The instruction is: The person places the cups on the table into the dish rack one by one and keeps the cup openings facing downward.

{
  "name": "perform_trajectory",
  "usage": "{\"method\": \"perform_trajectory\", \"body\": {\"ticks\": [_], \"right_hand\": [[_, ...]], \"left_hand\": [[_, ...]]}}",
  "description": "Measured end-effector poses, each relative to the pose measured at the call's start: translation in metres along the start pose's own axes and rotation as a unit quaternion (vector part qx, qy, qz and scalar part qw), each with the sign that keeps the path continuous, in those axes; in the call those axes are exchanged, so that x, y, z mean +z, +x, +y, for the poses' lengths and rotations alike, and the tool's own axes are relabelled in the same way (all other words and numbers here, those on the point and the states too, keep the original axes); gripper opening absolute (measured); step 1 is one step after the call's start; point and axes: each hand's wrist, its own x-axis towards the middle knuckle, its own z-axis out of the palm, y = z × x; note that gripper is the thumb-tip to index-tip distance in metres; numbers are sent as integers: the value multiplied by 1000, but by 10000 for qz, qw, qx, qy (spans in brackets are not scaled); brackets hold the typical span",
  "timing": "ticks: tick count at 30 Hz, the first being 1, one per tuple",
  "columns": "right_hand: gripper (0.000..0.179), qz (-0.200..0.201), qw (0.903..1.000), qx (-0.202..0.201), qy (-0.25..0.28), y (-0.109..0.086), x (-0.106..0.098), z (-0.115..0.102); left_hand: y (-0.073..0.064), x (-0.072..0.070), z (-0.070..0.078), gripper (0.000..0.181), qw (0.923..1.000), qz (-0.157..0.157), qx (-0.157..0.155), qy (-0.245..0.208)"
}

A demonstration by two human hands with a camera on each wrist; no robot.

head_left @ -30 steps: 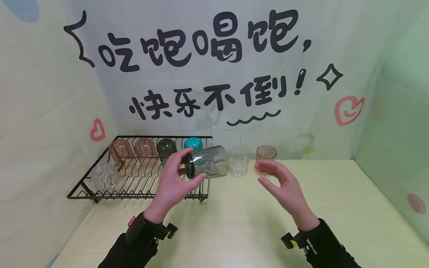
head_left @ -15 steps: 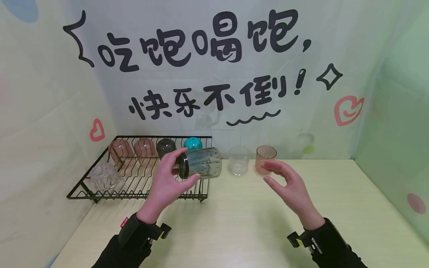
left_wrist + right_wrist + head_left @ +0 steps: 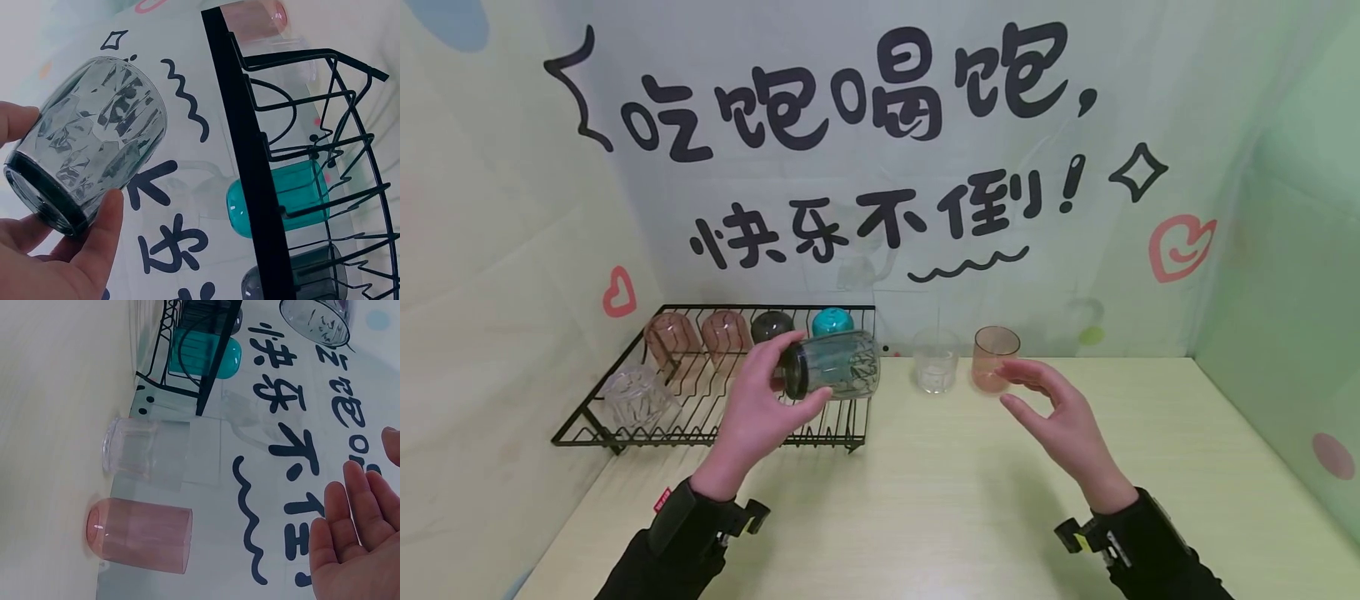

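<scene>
The left hand (image 3: 756, 408) pinches the smoked glass (image 3: 844, 365) near its base, perhaps sparing its three-o'clock rim, the right hand (image 3: 1066, 422) loosely spread.

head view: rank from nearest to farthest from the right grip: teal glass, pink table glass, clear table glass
1. Pink table glass, beyond the right grip, slightly left.
2. Clear table glass, left of the pink one.
3. Teal glass, farther left, at the rack's back right.
</scene>
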Motion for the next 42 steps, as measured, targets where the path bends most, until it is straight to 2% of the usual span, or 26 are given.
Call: {"method": "perform_trajectory", "body": {"ticks": [5, 14, 21, 27, 35, 42], "right_hand": [[39, 13, 9999, -97, -138, -1, -4, -16], [43, 43, 9997, 23, -223, 0, -8, 19], [45, 21, 9992, 14, -403, -1, -10, 22], [45, -8, 9989, 18, -479, -1, -13, 25], [46, -69, 9979, -3, -643, -2, -15, 30], [44, -60, 9969, -25, -783, -2, -19, 31]], "left_hand": [[0, -4, -4, 72, 10000, -38, -17, 90], [-1, -9, -9, 73, 9994, -168, -131, 288], [-2, -15, -15, 75, 9979, -265, -249, 540], [-3, -19, -22, 76, 9972, -179, -174, 711], [-5, -24, -32, 77, 9948, -194, -245, 967], [-5, -35, -40, 75, 9933, -62, -360, 1095]]}}
